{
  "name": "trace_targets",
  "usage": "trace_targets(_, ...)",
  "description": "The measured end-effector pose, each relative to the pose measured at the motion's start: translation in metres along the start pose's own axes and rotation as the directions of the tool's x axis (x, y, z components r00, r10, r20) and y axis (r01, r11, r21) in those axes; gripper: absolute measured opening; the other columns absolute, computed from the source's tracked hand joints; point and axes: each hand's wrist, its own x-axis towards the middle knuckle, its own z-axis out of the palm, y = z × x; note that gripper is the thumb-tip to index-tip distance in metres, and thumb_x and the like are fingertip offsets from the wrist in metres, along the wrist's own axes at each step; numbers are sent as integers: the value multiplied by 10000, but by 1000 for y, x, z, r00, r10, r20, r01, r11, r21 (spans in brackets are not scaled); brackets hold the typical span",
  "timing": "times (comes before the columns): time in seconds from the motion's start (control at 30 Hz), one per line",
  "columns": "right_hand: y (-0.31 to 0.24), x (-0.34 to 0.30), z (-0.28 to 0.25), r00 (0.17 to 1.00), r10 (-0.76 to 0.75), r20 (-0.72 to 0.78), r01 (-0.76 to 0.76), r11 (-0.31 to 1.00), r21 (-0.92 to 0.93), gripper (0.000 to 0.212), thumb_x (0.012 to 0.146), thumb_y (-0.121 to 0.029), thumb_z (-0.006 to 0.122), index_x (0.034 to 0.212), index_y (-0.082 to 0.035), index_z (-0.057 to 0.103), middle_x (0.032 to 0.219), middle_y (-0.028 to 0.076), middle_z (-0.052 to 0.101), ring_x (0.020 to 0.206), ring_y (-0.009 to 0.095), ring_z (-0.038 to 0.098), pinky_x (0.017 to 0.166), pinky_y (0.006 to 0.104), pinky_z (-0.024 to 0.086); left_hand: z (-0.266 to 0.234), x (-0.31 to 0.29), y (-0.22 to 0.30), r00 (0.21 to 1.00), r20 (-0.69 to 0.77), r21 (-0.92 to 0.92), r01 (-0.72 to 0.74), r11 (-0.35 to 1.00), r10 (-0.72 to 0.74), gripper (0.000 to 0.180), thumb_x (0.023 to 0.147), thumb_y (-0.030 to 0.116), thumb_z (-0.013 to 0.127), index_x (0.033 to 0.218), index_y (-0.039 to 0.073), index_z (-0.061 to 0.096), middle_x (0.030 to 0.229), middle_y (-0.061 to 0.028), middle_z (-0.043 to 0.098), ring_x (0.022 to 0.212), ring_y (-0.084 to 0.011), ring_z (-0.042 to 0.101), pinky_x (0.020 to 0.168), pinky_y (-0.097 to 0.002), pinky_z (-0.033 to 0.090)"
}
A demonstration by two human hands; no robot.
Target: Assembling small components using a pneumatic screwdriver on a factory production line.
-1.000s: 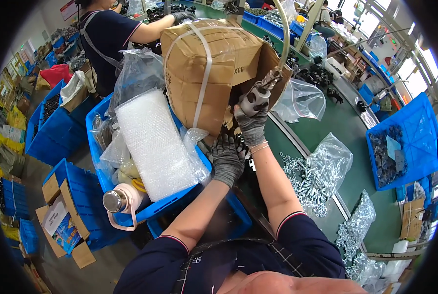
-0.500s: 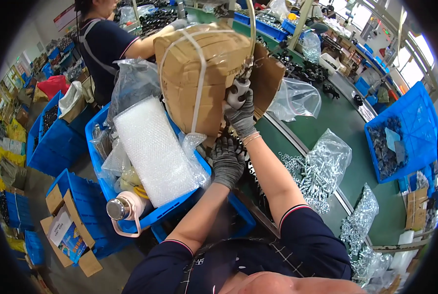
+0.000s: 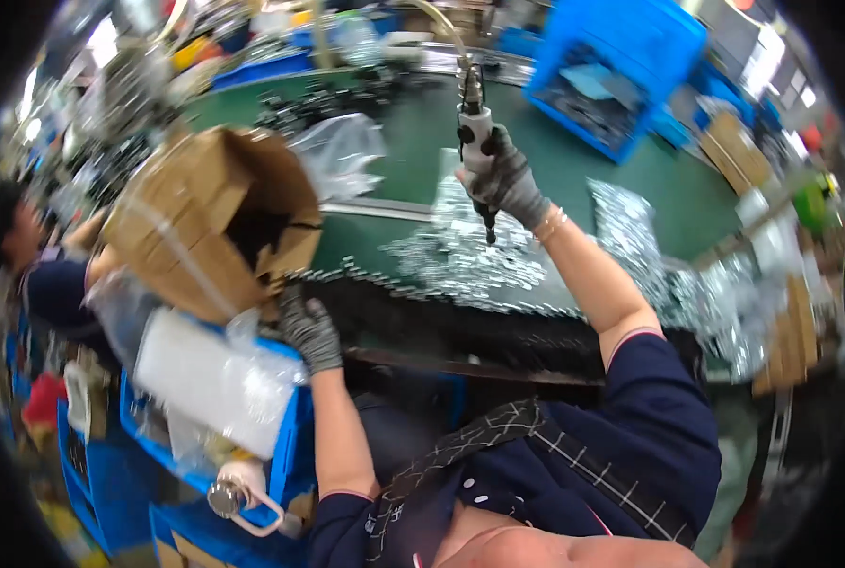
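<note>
My right hand (image 3: 510,178), in a grey glove, is wrapped round a white and black air screwdriver (image 3: 475,133). The tool points bit-down over a spread of small silvery metal hardware (image 3: 484,260) on the green table. My left hand (image 3: 311,327), also gloved, is beside the lower corner of an open cardboard box (image 3: 181,222). Its fingers look stretched out and the thumb stands apart, though motion blurs them. The box is tilted, its dark mouth turned toward the table; what lies inside is hard to make out.
A blue bin (image 3: 299,417) at lower left holds bubble wrap (image 3: 210,369) and a bottle (image 3: 238,492). On the green table (image 3: 413,142) lie a clear bag (image 3: 339,156), black parts (image 3: 318,104) and a tilted blue crate (image 3: 664,47). A co-worker (image 3: 58,293) is at far left.
My view has swung rightward. My right hand has carried the air screwdriver away from the box, out over the silvery hardware. My left hand stays near the box, whose opening now shows more.
</note>
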Motion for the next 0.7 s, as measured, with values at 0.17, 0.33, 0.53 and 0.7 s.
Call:
trace_targets(0.17, 52, -20, -130, 982, 76, -175, -141, 905, -402, 457, 756, -77, 676, 1131, -107, 416, 943, 28, 526, 870, 151, 504, 785, 297, 429, -10, -22, 78, 990, -142, -160, -25, 987, 2, 309, 881, 161, 483, 1130, 3, 574, 1204, -199, 521, 1133, -344, 475, 996, -453, 346)
trace_targets(0.33, 95, -55, -214, 942, 157, -297, -284, 844, -455, 240, 798, -156, 631, 994, -129, 495, 793, -10, 532, 801, 148, 539, 734, 296, 440, 0, -77, 236, 675, 203, -600, -486, 635, 709, 255, 843, 123, 520, 1072, 42, 600, 1140, -127, 573, 1057, -307, 537, 943, -442, 401)
trace_targets(0.53, 132, -45, -254, 831, 549, -96, -325, 617, 716, 128, 850, -251, 577, 879, -140, 520, 676, -43, 472, 675, 126, 510, 617, 272, 420, 43, -114, 345, 172, 182, -799, -548, 247, 968, 355, 722, 69, 596, 1077, 93, 592, 1082, -108, 595, 1048, -293, 545, 990, -439, 376)
trace_targets(0.7, 37, -97, -319, 959, 283, 38, -124, 293, 948, 272, 927, -361, 459, 1030, -119, 527, 626, -40, 398, 519, 87, 417, 497, 207, 380, 46, -107, 384, 144, 125, -891, -419, 175, 982, 369, 750, 61, 589, 1119, 85, 584, 1137, -115, 581, 1088, -301, 530, 995, -437, 371)
